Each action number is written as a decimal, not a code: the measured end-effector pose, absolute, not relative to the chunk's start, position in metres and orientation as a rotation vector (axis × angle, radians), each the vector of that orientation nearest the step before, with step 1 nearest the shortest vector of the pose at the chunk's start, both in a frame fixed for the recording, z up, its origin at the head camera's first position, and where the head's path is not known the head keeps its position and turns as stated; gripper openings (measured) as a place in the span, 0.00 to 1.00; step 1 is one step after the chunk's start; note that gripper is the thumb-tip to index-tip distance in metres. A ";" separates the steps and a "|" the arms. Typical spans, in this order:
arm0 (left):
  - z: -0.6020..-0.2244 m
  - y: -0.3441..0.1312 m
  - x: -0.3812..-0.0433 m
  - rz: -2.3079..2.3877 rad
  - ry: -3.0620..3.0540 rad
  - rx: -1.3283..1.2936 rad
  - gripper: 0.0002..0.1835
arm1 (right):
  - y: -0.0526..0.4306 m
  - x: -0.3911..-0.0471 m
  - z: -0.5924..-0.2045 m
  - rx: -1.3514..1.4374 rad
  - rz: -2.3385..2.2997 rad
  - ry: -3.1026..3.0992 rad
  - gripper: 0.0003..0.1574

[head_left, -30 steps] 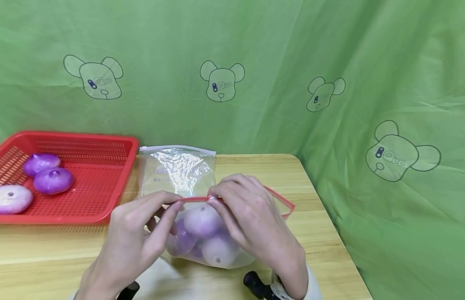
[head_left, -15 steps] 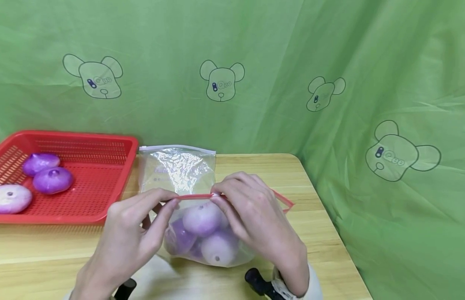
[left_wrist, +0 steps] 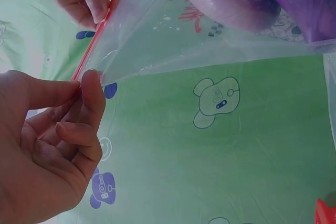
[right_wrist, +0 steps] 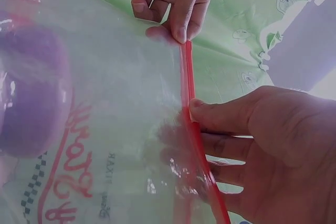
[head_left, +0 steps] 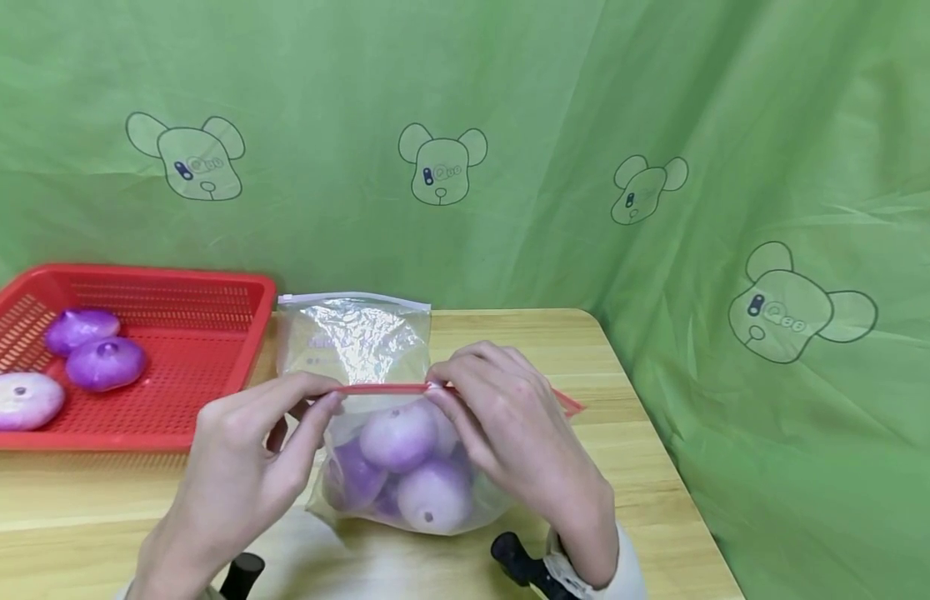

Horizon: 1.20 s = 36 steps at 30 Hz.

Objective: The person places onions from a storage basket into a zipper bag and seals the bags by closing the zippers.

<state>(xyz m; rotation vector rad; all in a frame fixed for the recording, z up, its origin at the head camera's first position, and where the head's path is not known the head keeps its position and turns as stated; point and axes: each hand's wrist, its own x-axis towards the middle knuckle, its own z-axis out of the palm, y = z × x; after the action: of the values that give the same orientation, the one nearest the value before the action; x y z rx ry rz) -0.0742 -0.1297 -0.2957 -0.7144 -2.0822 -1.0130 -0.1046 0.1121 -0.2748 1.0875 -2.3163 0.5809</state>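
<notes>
A clear zip bag [head_left: 382, 521] with a red zip strip [head_left: 382, 389] stands on the table and holds several purple-and-white onions [head_left: 435, 496]. My left hand [head_left: 243, 458] pinches the left end of the strip between thumb and index finger, its other fingers loosely curled, as the left wrist view shows. Farther right along the strip, my right hand [head_left: 513, 425] pinches the zip with its thumb [right_wrist: 220, 115] on the near side and fingers behind the film. Right of that hand, the strip's far end [head_left: 568, 403] sticks out.
A red plastic basket [head_left: 202, 437] at the left holds two purple onions [head_left: 107, 363] and a paler one [head_left: 21, 401]. Behind the filled bag lies another clear zip bag [head_left: 352, 337] with a whitish strip. Green curtain [head_left: 510, 233] hangs behind and right of the wooden table [head_left: 630, 467].
My left hand has moved left along the red strip, away from my right hand. The right hand has shifted slightly right. The loop of strip at the right end looks narrower.
</notes>
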 end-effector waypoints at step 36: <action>-0.292 -0.162 -0.082 -1.027 -2.185 -0.552 0.07 | 0.126 -0.113 -0.274 1.006 0.575 -2.424 0.07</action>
<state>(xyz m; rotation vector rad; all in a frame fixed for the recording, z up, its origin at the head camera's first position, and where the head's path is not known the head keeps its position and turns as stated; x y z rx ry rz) -0.0823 -0.1624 -0.2919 -0.5517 -2.1848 -1.0270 -0.1125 0.1263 -0.2739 1.0061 -2.4236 0.5749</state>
